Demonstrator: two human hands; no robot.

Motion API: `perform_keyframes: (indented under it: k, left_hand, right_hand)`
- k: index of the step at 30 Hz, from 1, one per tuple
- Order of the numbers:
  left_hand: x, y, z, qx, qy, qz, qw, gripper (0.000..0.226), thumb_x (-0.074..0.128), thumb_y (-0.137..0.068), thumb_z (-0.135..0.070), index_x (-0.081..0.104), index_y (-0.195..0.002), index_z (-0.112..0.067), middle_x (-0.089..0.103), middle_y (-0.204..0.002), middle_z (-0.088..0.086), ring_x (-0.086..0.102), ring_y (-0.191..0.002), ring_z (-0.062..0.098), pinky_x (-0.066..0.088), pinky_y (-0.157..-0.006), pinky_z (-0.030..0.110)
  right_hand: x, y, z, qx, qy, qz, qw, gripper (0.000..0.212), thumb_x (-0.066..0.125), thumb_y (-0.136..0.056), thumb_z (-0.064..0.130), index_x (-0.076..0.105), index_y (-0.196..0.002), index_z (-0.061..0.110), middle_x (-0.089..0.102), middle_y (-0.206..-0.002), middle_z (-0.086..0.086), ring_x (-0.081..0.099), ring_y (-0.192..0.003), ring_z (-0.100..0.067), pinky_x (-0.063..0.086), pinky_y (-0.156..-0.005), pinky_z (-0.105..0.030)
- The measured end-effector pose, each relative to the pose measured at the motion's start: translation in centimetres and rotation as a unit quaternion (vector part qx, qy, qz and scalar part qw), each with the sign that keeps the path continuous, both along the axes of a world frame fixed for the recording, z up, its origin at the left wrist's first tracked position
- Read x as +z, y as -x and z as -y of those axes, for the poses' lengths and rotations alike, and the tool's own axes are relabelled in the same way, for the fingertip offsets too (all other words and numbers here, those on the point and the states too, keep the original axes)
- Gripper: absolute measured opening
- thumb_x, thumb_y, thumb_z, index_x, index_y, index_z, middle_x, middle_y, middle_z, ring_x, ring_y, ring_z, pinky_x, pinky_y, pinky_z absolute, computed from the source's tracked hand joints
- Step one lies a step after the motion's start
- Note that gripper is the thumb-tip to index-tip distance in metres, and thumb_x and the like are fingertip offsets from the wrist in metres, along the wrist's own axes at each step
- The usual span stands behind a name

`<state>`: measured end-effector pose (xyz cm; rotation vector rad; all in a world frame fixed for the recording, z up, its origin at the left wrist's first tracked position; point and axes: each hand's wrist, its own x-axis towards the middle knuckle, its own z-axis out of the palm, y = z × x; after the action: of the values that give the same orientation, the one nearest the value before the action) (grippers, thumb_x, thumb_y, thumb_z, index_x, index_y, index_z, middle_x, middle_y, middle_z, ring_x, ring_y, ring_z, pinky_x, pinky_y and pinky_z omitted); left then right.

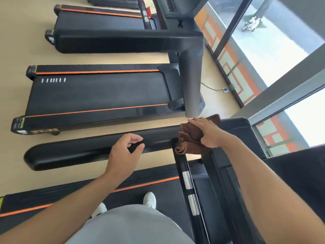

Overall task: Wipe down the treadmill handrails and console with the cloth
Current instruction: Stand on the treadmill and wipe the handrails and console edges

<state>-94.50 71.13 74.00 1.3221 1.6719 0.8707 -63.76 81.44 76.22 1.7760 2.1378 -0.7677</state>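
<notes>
Head view — person stands on the treadmill belt, white shoes visible, facing the console at the right of frame. Right hand lies on the brown cloth, fingers fairly straight over the top, thumb tucked along the near edge — a pressing grip more than a pinch. Cloth is bunched at the junction where the left handrail meets the console, one corner hanging over the crossbar. Left hand hovers at the handrail, fingers loosely curled with thumb and forefinger at its top face; whether it truly touches the rail, cannot tell.

Judgement: the step in hand looks like the rail–console corner. To do it well, flatten the cloth so more fabric meets the surface, keep even downward pressure, and draw it along the handrail in one long stroke toward the rounded end. The left hand should clear the path first. The hanging corner could snag on the crossbar.
</notes>
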Motion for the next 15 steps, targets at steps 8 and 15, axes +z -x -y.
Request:
perform_keyframes:
  k: [8,15]
  left_hand:
    - [1.6,-5.0,-1.3,-0.066,-0.013,-0.004,0.998,0.012,0.068,-0.094,-0.025,0.066,-0.104,-0.032,0.067,-0.107,-0.021,0.059,-0.107,0.002,0.041,-0.094,0.018]
    - [0.6,-4.3,-0.5,-0.015,0.015,0.001,1.000,0.010,0.067,-0.095,-0.023,0.067,-0.102,-0.030,0.069,-0.103,-0.017,0.062,-0.104,0.003,0.042,-0.085,0.012]
  right_hand:
    - [1.9,-8.6,-0.4,-0.182,0.048,0.010,0.982,0.087,0.064,-0.092,0.010,0.021,-0.162,0.036,0.001,-0.173,0.004,-0.001,-0.159,-0.031,0.007,-0.128,-0.050]
    - [-1.1,-6.4,2.7,-0.389,-0.210,-0.054,0.895,0.071,0.057,-0.083,0.013,0.049,-0.151,0.031,0.028,-0.168,0.004,0.016,-0.158,-0.025,0.018,-0.127,-0.051]
